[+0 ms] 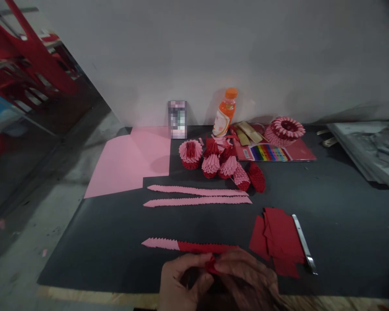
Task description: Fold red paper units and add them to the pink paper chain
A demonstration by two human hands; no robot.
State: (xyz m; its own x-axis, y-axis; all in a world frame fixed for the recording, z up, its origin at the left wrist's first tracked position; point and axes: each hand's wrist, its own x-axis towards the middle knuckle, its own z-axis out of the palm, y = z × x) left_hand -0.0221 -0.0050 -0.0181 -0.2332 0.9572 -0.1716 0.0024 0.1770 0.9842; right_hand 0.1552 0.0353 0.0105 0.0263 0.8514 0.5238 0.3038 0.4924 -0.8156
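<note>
Near the front edge of the dark table, my left hand (pixel 184 280) pinches a small red paper piece (pixel 210 264) between thumb and fingers. My right hand (pixel 248 274) closes on the same piece from the right; its fingers are slightly blurred. Just beyond both hands lies a pink and red serrated strip (pixel 194 246). Two pink serrated strips (pixel 199 201) lie farther back, side by side. Red paper rectangles (pixel 280 242) are piled to the right of my hands, with a metal tool (pixel 304 244) along their right side.
Pink sheets (pixel 126 164) cover the back left. Folded pink-red pieces (pixel 210 162), an orange bottle (pixel 225 114), a phone-like object (pixel 177 120) and a round pink-red paper form (pixel 284 129) stand near the wall. Plastic-wrapped sheets (pixel 369 147) lie at right.
</note>
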